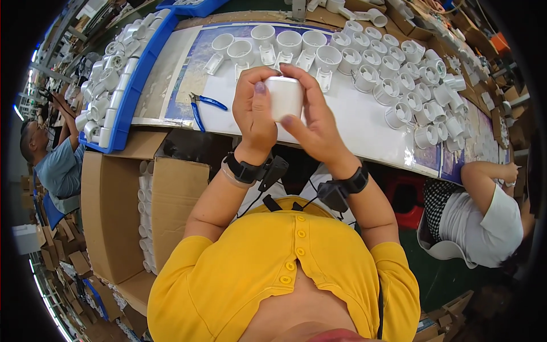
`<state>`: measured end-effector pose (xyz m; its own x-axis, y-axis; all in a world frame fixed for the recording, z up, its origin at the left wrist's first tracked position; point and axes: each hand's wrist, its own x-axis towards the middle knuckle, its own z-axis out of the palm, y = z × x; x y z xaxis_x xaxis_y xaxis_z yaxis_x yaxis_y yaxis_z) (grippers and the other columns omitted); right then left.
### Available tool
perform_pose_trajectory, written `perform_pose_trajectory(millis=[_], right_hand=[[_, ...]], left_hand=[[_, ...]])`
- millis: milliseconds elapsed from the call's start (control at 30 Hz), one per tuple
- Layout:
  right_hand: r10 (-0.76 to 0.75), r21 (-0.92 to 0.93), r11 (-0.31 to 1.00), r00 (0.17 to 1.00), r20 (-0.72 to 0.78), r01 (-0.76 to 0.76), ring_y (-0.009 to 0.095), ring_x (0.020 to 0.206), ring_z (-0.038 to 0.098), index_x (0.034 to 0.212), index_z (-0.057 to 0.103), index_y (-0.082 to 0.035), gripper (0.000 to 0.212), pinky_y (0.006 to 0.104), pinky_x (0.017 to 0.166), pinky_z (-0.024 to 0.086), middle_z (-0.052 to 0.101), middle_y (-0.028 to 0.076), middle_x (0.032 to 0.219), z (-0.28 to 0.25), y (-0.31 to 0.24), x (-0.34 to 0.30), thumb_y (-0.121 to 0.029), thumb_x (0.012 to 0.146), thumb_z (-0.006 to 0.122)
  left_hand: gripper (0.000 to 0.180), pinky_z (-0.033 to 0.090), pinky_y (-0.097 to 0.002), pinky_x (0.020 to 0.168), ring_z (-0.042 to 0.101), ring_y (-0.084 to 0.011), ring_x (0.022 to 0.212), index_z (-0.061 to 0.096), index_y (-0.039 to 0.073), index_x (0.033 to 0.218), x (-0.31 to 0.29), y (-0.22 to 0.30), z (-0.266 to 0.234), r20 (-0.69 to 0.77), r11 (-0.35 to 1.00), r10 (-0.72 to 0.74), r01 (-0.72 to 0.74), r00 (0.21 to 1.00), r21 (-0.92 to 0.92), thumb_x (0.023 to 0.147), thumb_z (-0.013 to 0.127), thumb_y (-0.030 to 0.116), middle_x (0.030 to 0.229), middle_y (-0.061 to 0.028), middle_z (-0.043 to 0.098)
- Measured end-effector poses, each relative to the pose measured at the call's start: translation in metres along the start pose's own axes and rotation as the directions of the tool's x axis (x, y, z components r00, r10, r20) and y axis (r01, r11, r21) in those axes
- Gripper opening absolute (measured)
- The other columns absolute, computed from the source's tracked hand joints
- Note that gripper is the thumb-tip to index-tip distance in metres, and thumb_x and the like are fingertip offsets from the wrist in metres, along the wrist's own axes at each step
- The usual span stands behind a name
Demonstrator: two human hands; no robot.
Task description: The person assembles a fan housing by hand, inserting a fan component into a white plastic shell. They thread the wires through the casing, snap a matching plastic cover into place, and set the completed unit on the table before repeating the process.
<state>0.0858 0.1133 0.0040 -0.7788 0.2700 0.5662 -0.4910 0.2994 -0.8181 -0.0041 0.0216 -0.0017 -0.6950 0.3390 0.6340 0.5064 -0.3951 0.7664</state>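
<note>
Between my two hands, above the near edge of the work table (364,142), is a white rounded plastic housing (286,98). My left hand (254,108) grips its left side, the thumb pressed along it. On the opposite side, my right hand (317,117) wraps round it with fingers over the top and thumb low on the front. Just beyond my hands stands a row of white plastic cups with flat bracket arms (289,43). Blue-handled cutting pliers (200,108) lie with handles spread, left of my left hand. My palms hide the housing's sides.
Many white cups with inserts (389,66) crowd the table's right side. A blue tray (132,91) heaped with white parts stands at the left. Beside my left arm is an open cardboard box (117,222) holding white cylinders. One person (60,159) sits far left, another (473,216) at the right.
</note>
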Motion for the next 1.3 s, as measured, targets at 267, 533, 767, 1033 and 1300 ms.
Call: perform_pose_trajectory(millis=[267,533,767,1033,1300], right_hand=[[-0.033,-0.155,0.988,0.993,-0.117,0.014,0.016,0.121,0.041,0.132,0.036,-0.006,0.042,0.0300,0.102,0.032,0.041,0.013,0.133,0.017,0.009,-0.003,-0.017,0.095,0.053],[0.296,0.456,0.878,0.914,-0.279,-0.146,0.016,0.119,0.046,0.134,0.035,-0.006,0.039,0.0328,0.102,0.035,0.047,0.009,0.129,0.007,0.013,0.009,-0.015,0.097,0.047],[0.346,0.814,0.573,0.929,-0.130,-0.100,0.020,0.121,0.045,0.138,0.032,-0.008,0.042,0.0354,0.104,0.035,0.045,0.010,0.133,0.002,0.004,0.011,-0.018,0.099,0.043],[0.261,0.736,0.675,0.951,-0.163,-0.059,0.018,0.119,0.046,0.130,0.040,-0.010,0.034,0.0329,0.102,0.036,0.044,0.010,0.135,0.019,0.006,0.004,-0.015,0.097,0.046],[0.372,0.765,0.604,0.928,-0.024,-0.222,0.018,0.113,0.050,0.125,0.043,-0.009,0.033,0.0310,0.098,0.040,0.050,0.010,0.124,0.005,0.006,0.006,-0.015,0.094,0.052]], left_hand=[[0.022,0.037,-0.0335,0.089,0.053,-0.0206,0.092,0.058,0.003,0.092,0.001,-0.002,-0.003,-0.010,0.958,0.162,-0.155,0.987,0.242,0.092,0.039,0.014,0.098,-0.0104,0.059],[0.039,0.027,-0.0374,0.105,0.048,-0.0247,0.114,0.046,0.001,0.125,0.007,-0.008,0.002,-0.053,0.965,0.196,-0.183,0.979,0.187,0.094,0.043,0.024,0.123,-0.0123,0.052],[0.056,0.025,-0.0371,0.110,0.040,-0.0248,0.126,0.037,0.000,0.133,0.002,-0.006,0.001,0.183,0.774,-0.304,0.354,0.935,-0.525,0.090,0.054,0.032,0.136,-0.0121,0.043],[0.038,0.030,-0.0380,0.108,0.036,-0.0276,0.132,0.048,0.001,0.116,-0.004,-0.005,0.011,0.135,0.889,-0.225,0.260,0.965,-0.377,0.082,0.060,0.014,0.133,-0.0140,0.048],[0.043,0.031,-0.0404,0.107,0.034,-0.0309,0.134,0.049,0.002,0.116,0.003,-0.007,-0.003,0.224,0.985,0.141,-0.158,0.964,0.062,0.078,0.066,0.015,0.133,-0.0181,0.049]])
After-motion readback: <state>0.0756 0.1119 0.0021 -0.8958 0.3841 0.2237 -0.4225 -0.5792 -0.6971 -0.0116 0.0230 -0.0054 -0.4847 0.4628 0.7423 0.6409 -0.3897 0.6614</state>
